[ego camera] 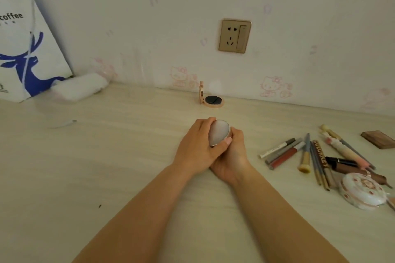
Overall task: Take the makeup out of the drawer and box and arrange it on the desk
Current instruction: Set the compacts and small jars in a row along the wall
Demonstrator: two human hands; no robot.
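We're looking at a home bedroom or dressing corner: cartoon-cat wallpaper [275, 88] is running along the wall, a gold wall socket [234, 36] is sitting above a pale wooden desk [106, 166], and a coffee-shop paper bag [27, 49] is leaning at the left.

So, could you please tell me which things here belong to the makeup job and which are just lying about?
Job: silver compact held in both hands; open compact by the wall; pencils and brushes; floral compact.

Lying about: coffee bag; white packet; wooden block.
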